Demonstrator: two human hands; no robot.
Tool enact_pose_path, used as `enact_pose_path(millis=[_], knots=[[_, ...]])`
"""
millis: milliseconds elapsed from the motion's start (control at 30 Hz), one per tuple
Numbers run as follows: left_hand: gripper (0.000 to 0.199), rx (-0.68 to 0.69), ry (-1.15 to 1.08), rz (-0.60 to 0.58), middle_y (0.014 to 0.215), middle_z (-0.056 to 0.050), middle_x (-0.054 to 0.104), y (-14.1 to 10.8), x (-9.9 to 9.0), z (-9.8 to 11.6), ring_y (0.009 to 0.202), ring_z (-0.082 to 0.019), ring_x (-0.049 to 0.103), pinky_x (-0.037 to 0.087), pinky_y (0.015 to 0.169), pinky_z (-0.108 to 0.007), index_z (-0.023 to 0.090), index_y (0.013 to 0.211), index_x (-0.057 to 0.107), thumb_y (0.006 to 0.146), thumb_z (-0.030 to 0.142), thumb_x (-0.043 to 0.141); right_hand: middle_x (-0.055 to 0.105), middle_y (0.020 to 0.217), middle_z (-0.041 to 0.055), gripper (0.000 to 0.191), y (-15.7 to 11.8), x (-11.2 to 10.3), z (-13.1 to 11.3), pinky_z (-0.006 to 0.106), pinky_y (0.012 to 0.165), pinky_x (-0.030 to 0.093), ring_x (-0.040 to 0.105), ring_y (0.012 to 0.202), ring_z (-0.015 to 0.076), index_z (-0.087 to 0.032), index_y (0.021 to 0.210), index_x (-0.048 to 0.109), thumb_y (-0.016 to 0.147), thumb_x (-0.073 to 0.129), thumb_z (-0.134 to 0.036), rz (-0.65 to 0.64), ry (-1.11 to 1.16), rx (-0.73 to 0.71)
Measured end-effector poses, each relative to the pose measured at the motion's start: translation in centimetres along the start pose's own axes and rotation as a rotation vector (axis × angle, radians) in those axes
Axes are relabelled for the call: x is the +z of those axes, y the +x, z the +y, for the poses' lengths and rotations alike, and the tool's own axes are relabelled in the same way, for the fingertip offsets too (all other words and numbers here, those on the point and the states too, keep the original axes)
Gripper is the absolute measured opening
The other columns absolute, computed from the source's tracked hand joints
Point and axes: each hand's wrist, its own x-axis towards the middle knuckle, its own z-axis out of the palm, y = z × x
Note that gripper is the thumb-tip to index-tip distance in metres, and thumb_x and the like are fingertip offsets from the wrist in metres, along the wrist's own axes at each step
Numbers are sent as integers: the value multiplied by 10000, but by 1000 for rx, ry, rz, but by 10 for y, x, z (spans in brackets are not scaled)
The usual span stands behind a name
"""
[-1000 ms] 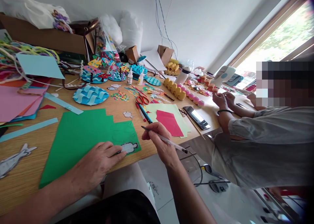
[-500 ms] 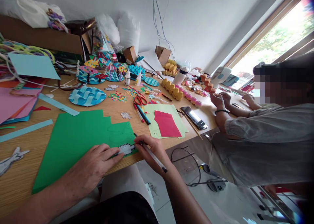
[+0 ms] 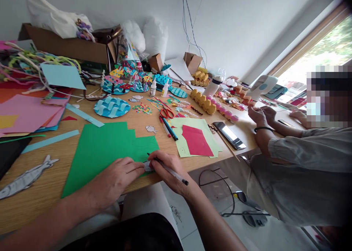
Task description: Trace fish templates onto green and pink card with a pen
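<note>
A seated crafter works at a wooden table [image 3: 139,120], the left hand [image 3: 117,175] laid on a green paper sheet [image 3: 104,144], fingers extended and grasping nothing. Its fingertips touch the near-left edge of a small grey-and-white paper cut-out [image 3: 147,166], seemingly to keep it from sliding. The cut-out rests on the sheet's near right corner, partly hidden between the hands. The right hand [image 3: 167,168] pinches a clear-barrelled pen [image 3: 173,174] low, likely for control; its dark tip points toward the cut-out's far side, though contact with the paper cannot be made out. From the cut-out, a little paper fish [image 3: 150,128] lies at 12 o'clock, red-handled scissors [image 3: 167,113] at 1, apparently within easy reach, and a red paper piece [image 3: 198,141] at 2. A larger paper fish [image 3: 30,175] lies at 9, well apart. Farther off at 2, a grey-sleeved co-worker [image 3: 299,177] sits alongside.
</note>
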Motion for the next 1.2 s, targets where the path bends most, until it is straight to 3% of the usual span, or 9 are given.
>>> enact_pose_path(millis=[167,267,333,433,667,1200], knots=[[413,27,-180,-89,1123,-6,656,15,-17,-15,978,-160,578,441,857,-285,239,1114,618,898,15,346,644,739,-12,114,0,-2,-2,235,640,412,579,693,132,-194,902,558,838,473,-153,19,157,77],[350,21,-253,-109,1063,-13,667,21,-17,-22,971,-156,582,446,857,-270,221,1029,647,923,60,354,635,670,-28,62,0,-7,2,224,590,421,572,625,122,-195,821,542,780,513,-159,62,337,159],[321,13,-298,-110,1047,-14,665,24,-16,-25,968,-151,582,451,846,-254,214,999,654,938,94,363,589,605,-44,38,0,-11,4,203,525,389,513,551,102,-192,742,543,744,540,-154,65,374,138],[318,10,-343,-118,1028,-9,667,28,-14,-28,964,-144,586,449,843,-238,214,961,669,955,135,361,552,592,-47,58,1,-17,5,187,496,354,472,544,89,-178,692,575,716,562,-126,-5,305,43],[278,10,-391,-115,956,-29,666,35,-14,-29,902,-151,606,453,802,-232,184,899,688,950,179,415,613,681,-22,133,5,-14,2,192,566,415,547,628,104,-165,737,631,715,550,-62,-168,186,-29],[247,-8,-472,-142,902,-24,655,40,-16,-28,851,-143,612,442,773,-215,171,845,681,919,148,446,600,668,-29,157,8,-8,0,171,539,395,526,593,87,-169,739,626,698,543,-43,-197,85,14]])
